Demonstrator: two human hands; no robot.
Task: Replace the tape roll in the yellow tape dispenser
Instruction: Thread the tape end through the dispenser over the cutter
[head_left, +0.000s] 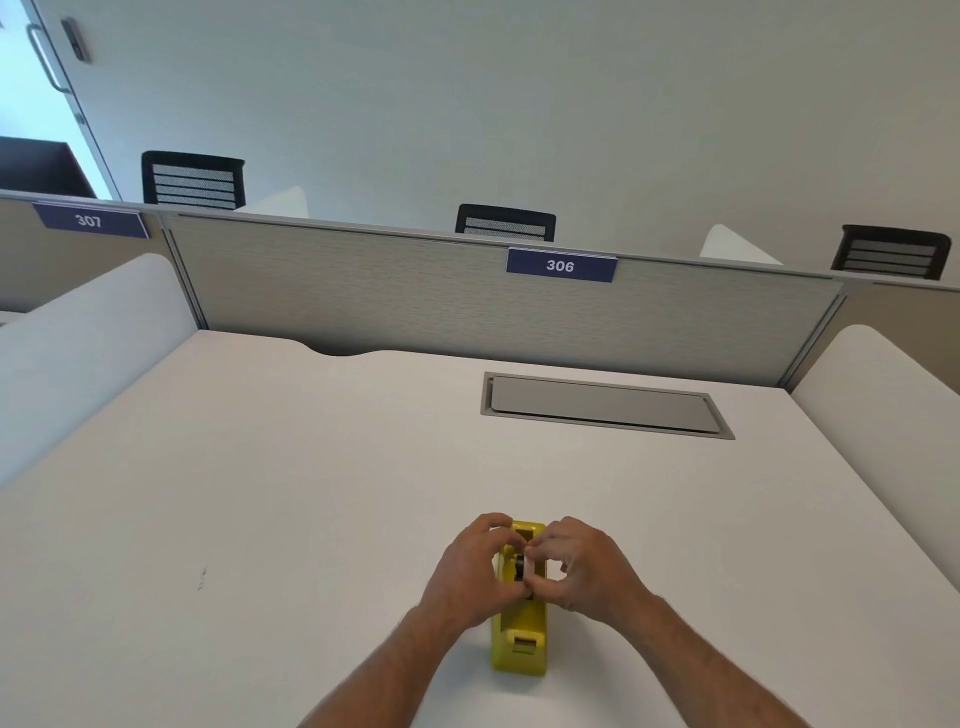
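yellow tape dispenser: stood lengthwise near the front edge of the tabletop, cutter end toward the wearer. left hand: curled against the dispenser's left side, fingertips at the dark hub in the roll well. right hand: pinched at the same hub from the right, thumb and forefinger closed together; could not tell whether on hub or roll. tape roll: hidden by fingers, presence unconfirmed. cable hatch: closed, toward the far right edge. risks, as judged: hub slipped from the pinch and dropped; dispenser skidded or tipped under uneven side pressure; fingers caught on the cutter.
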